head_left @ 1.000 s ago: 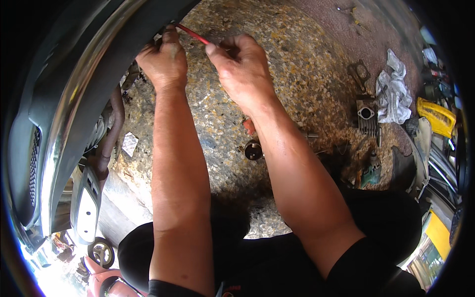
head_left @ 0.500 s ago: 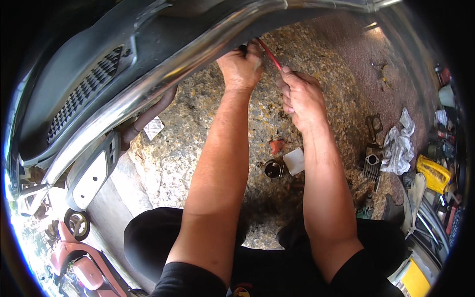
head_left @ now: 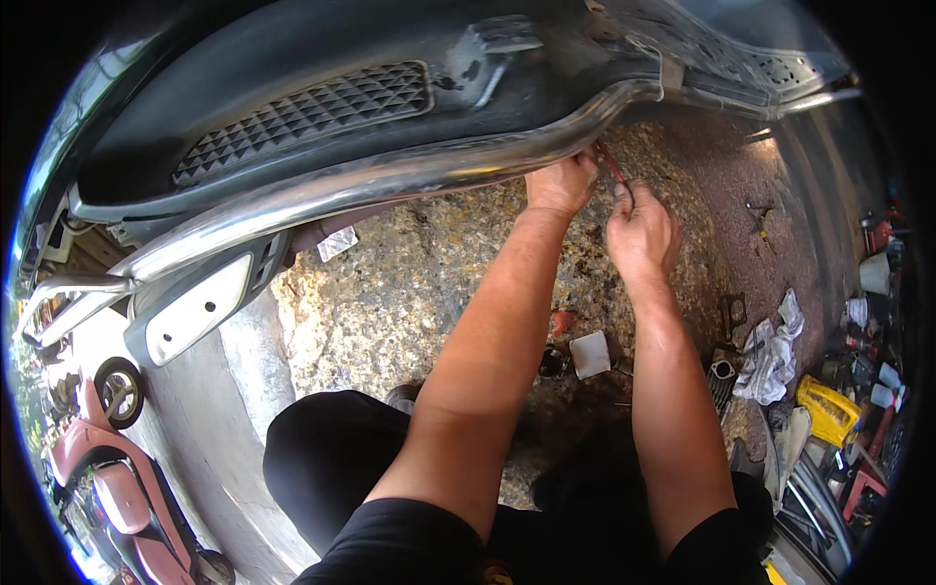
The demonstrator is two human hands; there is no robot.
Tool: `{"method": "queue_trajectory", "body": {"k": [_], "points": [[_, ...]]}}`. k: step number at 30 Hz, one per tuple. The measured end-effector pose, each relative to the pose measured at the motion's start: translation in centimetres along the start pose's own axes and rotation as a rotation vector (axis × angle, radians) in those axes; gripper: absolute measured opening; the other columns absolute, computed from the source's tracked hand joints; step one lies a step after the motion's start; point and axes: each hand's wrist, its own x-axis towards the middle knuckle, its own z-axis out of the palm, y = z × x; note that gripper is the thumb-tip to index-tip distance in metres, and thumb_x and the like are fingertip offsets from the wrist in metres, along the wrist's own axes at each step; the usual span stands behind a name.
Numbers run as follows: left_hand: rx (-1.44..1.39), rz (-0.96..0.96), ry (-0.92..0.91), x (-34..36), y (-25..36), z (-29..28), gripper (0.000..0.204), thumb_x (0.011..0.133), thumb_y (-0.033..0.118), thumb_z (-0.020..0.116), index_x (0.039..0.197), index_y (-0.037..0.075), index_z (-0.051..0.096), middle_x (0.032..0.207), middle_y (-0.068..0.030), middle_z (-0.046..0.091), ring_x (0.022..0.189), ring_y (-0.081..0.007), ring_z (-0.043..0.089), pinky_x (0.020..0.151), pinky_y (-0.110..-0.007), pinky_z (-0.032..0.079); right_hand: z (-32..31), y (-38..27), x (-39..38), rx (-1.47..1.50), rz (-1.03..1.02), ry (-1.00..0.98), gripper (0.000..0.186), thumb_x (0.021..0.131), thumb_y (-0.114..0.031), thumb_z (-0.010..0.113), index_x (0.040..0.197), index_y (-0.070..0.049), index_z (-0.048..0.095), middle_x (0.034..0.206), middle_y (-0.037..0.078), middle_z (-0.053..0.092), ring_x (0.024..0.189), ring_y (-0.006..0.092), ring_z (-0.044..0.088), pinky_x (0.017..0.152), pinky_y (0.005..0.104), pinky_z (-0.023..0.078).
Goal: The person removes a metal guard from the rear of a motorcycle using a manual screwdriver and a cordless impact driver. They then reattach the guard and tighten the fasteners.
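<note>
Both my arms reach forward beneath the shiny chrome tube [head_left: 390, 180] of a motor scooter or similar vehicle. My left hand [head_left: 563, 183] is curled at the tube's lower edge. Its fingertips are partly hidden there, and what they grip cannot be made out. Just to its right, my right hand [head_left: 643, 232] is closed on the lower end of a thin red rod [head_left: 613, 164], thumb along it. The rod slants up and left, its far end beside my left fingers under the tube. Above is a dark panel with a black grille [head_left: 312, 112].
On the stony ground lie a white square piece [head_left: 590, 355], a dark round part [head_left: 553, 364] and an orange-red scrap [head_left: 564, 322]. To the right are a finned metal cylinder [head_left: 721, 375], a crumpled silvery sheet [head_left: 768, 361] and a yellow case [head_left: 829, 409]. A pink scooter [head_left: 122, 497] stands lower left.
The view has shifted, showing more of the panel and grille; my hands appear farther right and lower. The red rod stays in my right hand, and my left fingers remain at the tube.
</note>
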Motion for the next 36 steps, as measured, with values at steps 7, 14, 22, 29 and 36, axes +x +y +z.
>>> {"method": "queue_trajectory", "body": {"k": [7,14,22,29,36], "points": [[-0.115,-0.077,-0.104,-0.1,-0.6,0.1,0.014,0.085,0.002,0.057,0.095,0.001,0.067,0.087,-0.0114,0.070,0.078,-0.0145,0.061,0.073,-0.030,0.049,-1.7,0.2,1.8,1.102,0.628,-0.453,0.015,0.094,-0.019,0.055,0.087,-0.007,0.060,0.056,-0.006,0.043,0.044,0.0054,0.034,0.039,0.0236,0.026],[-0.101,-0.028,-0.040,0.1,-0.7,-0.3,0.015,0.084,-0.005,0.057,0.098,-0.002,0.063,0.092,-0.0076,0.066,0.085,-0.0148,0.058,0.081,-0.030,0.047,0.0,0.3,1.6,0.623,0.335,-0.355,0.021,0.093,-0.023,0.054,0.081,-0.007,0.062,0.064,0.006,0.058,0.054,0.0176,0.056,0.048,0.0358,0.043],[-0.356,-0.186,0.095,-1.0,1.2,-0.4,0.019,0.090,-0.001,0.057,0.108,-0.007,0.062,0.105,-0.0122,0.066,0.092,-0.0180,0.061,0.082,-0.033,0.048,-1.8,-0.4,1.3,0.399,0.222,-0.287,0.019,0.092,-0.015,0.054,0.100,0.001,0.062,0.076,0.014,0.065,0.058,0.0207,0.062,0.050,0.0332,0.050],[-1.227,-0.990,-0.523,-1.4,0.1,-1.2,0.025,0.099,0.014,0.047,0.115,-0.002,0.060,0.112,-0.0125,0.064,0.104,-0.0241,0.060,0.095,-0.036,0.047,-2.6,-0.2,0.8,0.308,0.026,-0.122,0.019,0.080,-0.004,0.054,0.095,0.005,0.060,0.084,0.024,0.067,0.070,0.0326,0.067,0.062,0.0420,0.055],[-1.053,-0.988,-0.336,-0.3,-1.8,-0.6,0.011,0.092,0.006,0.057,0.099,0.002,0.065,0.094,-0.0082,0.067,0.087,-0.0214,0.063,0.085,-0.037,0.050,-2.4,-0.1,2.6,0.993,0.555,-0.476,0.021,0.088,-0.015,0.052,0.081,0.000,0.065,0.072,0.022,0.066,0.060,0.0279,0.066,0.059,0.0415,0.053]]}}
